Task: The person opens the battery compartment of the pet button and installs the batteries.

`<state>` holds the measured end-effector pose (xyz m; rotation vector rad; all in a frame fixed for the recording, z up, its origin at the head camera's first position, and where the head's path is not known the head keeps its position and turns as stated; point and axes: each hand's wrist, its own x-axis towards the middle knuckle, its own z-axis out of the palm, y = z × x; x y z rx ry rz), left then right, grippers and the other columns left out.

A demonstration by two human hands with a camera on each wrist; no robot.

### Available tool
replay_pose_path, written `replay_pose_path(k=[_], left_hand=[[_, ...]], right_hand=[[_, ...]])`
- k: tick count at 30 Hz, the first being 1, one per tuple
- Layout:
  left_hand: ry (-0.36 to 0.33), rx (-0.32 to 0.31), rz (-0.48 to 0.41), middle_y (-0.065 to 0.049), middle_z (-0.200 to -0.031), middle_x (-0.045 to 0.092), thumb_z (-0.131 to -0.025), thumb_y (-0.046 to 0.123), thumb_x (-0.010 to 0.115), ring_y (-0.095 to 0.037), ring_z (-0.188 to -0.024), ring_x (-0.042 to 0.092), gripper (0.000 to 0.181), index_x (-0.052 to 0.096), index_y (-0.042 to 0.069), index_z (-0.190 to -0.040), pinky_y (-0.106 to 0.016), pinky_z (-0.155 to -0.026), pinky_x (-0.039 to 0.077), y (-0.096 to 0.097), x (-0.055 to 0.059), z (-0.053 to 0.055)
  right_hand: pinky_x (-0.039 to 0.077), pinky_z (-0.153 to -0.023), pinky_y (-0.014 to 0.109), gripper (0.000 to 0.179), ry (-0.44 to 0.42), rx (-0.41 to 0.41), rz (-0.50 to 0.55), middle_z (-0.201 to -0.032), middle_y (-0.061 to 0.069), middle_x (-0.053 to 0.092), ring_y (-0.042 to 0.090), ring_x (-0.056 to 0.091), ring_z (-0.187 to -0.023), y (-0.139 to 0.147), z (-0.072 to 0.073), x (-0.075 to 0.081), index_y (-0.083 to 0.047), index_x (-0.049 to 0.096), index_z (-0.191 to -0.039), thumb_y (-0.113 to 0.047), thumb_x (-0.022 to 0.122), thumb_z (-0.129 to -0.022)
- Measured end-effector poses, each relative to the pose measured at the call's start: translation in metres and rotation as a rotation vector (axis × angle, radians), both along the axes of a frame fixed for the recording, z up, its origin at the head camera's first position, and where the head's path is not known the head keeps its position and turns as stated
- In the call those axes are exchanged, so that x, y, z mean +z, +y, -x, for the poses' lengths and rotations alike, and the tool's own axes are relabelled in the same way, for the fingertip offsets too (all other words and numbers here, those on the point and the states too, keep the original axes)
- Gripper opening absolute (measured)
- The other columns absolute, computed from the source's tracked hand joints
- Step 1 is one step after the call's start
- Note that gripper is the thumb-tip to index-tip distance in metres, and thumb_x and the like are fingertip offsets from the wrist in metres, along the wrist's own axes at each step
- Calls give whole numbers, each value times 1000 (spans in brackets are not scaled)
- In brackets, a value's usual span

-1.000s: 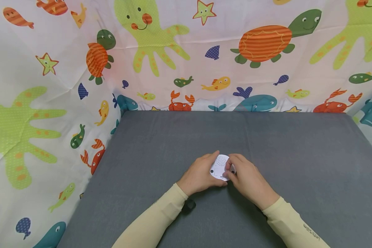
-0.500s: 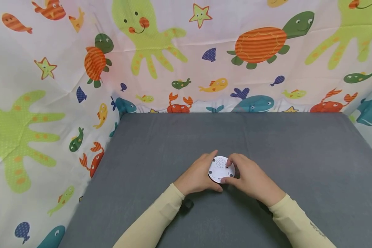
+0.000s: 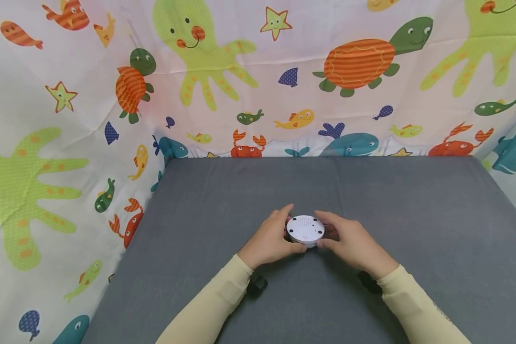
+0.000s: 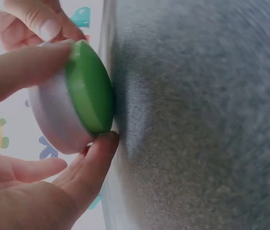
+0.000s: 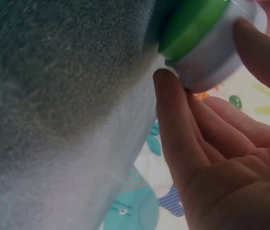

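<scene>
A round white buzzer button (image 3: 305, 228) is held bottom up in the head view, its flat underside showing small speaker holes and several dark dots. Its green domed cap (image 4: 93, 91) points down at the table, close above the cloth. My left hand (image 3: 268, 240) grips it from the left, thumb on the near side and fingertips by the green edge. From the right, my right hand (image 3: 353, 242) holds the same button; in the right wrist view its thumb (image 5: 257, 50) lies against the white side wall, with a fingertip by the rim.
A dark grey cloth (image 3: 223, 191) covers the table. Behind it and at both sides hangs a white curtain (image 3: 236, 86) printed with sea animals. A small black wrist device (image 3: 257, 284) sits under the left wrist.
The right fingers have moved off the button's underside to its right side, uncovering the whole face. The button has tipped flatter and shifted slightly left.
</scene>
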<state>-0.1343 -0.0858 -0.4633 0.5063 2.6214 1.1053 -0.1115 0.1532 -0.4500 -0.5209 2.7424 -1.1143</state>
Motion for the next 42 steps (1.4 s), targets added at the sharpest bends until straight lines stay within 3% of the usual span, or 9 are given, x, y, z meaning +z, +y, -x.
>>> replay_pose_path(k=[5, 11, 16, 20, 24, 30, 36, 42], left_hand=[[-96, 33, -127, -7, -142, 63, -93, 48, 84, -9, -106, 69, 96, 37, 10, -168, -28, -92, 59, -3, 6, 1], [-87, 31, -160, -1, -132, 70, -97, 58, 77, -9, -97, 69, 79, 54, 13, -158, -28, -81, 58, -3, 8, 1], [-109, 29, -193, 4, -123, 71, -92, 53, 84, -8, -89, 71, 75, 56, 20, -154, -28, -75, 58, -5, 3, 0], [-102, 19, -177, 5, -118, 72, -94, 49, 84, -7, -85, 69, 70, 57, 22, -153, -27, -73, 57, -7, -3, -2], [-69, 10, -136, 1, -120, 70, -96, 48, 81, -6, -82, 66, 72, 55, 17, -156, -25, -73, 56, -5, -7, -1], [-28, 14, -46, -11, -128, 64, -97, 44, 81, -7, -85, 60, 83, 46, 8, -163, -26, -77, 53, -3, -10, 1], [-44, 24, -40, -16, -135, 59, -97, 42, 82, -6, -81, 60, 83, 46, 7, -163, -25, -76, 54, -3, -14, 2], [-44, 19, -41, -18, -145, 54, -99, 40, 80, -6, -81, 60, 81, 46, 7, -164, -23, -75, 53, -2, -16, 4]], right_hand=[[62, -97, 52, 52, -1, -30, 60, -140, 17, 73, 31, 76, -118, 8, 5, -2, -2, 63, -149, -29, 73, -105], [59, -86, 42, 44, 4, -141, 62, -118, 4, 81, 20, 76, -104, 10, 9, -4, -15, 78, -129, -51, 64, -108], [50, -67, 34, 42, -22, -203, 61, -83, 0, 76, 18, 65, -75, 8, 12, -9, -20, 80, -95, -56, 60, -108], [49, -63, 32, 45, -24, -215, 57, -74, -2, 72, 16, 62, -69, 5, 13, -15, -21, 77, -84, -52, 58, -110], [49, -64, 32, 44, -15, -205, 53, -76, -1, 72, 15, 61, -70, 4, 16, -17, -19, 76, -85, -47, 57, -112], [49, -66, 33, 40, -57, -165, 34, -83, 0, 73, 15, 61, -73, 1, 17, -20, -16, 79, -99, -47, 56, -112], [50, -69, 33, 47, -93, -108, 8, -91, 0, 76, 12, 62, -75, -1, 17, -23, -4, 73, -134, -44, 63, -110], [49, -66, 30, 55, -80, -65, -18, -89, 0, 76, 11, 59, -70, -2, 19, -25, 0, 68, -140, -43, 71, -105]])
